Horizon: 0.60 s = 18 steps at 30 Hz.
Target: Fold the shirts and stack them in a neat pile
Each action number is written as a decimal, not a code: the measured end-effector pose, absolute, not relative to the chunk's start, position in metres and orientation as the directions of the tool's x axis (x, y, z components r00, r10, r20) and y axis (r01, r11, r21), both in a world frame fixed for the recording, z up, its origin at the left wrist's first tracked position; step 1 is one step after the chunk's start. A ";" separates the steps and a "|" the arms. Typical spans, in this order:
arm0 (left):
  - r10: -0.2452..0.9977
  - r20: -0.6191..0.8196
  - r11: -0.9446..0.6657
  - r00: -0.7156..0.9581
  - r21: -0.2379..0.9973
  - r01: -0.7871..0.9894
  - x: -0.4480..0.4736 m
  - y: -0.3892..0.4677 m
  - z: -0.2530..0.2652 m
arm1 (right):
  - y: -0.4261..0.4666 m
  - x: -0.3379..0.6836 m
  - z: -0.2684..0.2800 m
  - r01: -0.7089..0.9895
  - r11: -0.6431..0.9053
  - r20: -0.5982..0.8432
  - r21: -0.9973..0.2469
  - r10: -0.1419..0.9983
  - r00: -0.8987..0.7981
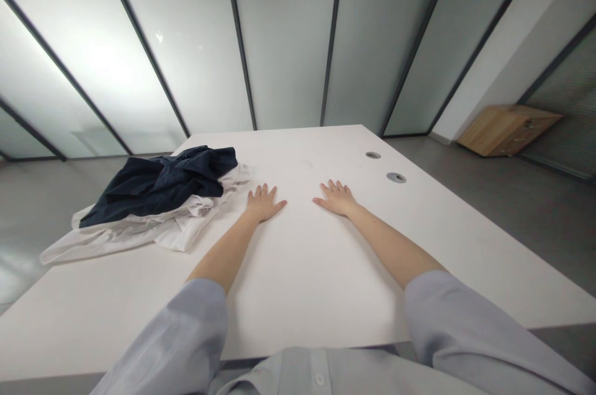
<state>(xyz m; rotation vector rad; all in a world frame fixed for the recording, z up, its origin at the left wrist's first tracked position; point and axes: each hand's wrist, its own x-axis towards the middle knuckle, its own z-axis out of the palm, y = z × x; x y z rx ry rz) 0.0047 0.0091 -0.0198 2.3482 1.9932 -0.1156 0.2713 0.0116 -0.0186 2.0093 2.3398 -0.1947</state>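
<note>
Both my hands rest palm down on a white table [307, 277], a short gap between them. My left hand [264, 204] lies flat with its fingers spread, holding nothing. Just to its left is a heap of clothes. On top of the heap is a crumpled dark navy garment [162, 187]; white garments [125, 240] spread out under it, partly hidden, with one end hanging over the table's left edge. My right hand [339, 199] is likewise flat with fingers apart and nothing in it.
Two round cable grommets, a nearer one [396, 177] and a farther one [373, 155], are set in the tabletop at right. A wooden drawer cabinet [507, 128] stands on the floor at far right. Frosted glass panels [288, 41] form the wall behind the table.
</note>
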 end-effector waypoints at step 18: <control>0.982 -0.095 -0.166 0.162 -0.038 0.985 0.004 0.010 -0.020 | 0.014 0.272 -0.022 0.986 0.159 -0.112 -0.060 0.980 -0.164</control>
